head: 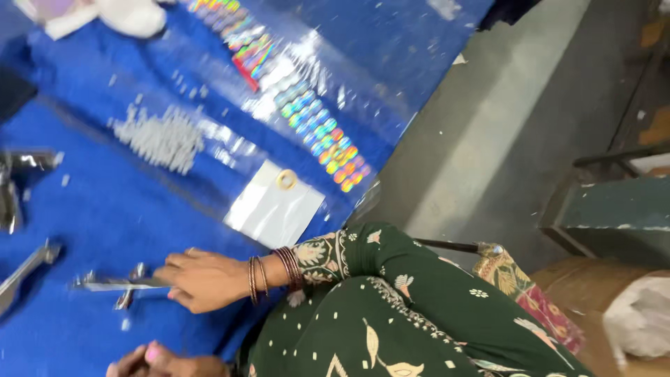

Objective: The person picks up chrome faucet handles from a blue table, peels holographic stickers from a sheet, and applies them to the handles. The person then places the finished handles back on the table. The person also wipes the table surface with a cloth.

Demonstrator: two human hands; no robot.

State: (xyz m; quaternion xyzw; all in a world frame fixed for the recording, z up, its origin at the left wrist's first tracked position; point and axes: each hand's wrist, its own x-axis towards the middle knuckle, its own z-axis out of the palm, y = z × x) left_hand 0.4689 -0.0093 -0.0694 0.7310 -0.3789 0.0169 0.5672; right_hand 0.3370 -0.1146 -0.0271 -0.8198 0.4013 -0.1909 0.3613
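My right hand (202, 279), with several bangles at the wrist and a green patterned sleeve behind it, rests on the blue cloth (91, 223). Its fingers are closed on a thin metal tool (115, 285) that lies flat and points left. My left hand (160, 363) shows only partly at the bottom edge, its fingers curled and one nail painted pink; what it holds is hidden. A small gold ring (286, 179) lies on a white packet (276, 209) just beyond my right wrist.
A heap of tiny white beads (160, 139) and rows of shiny rainbow dots (328, 132) lie on clear plastic. More metal tools (14, 188) lie at the left. Grey floor (488, 126), a green metal box (614, 209) and a white bag (638, 321) are to the right.
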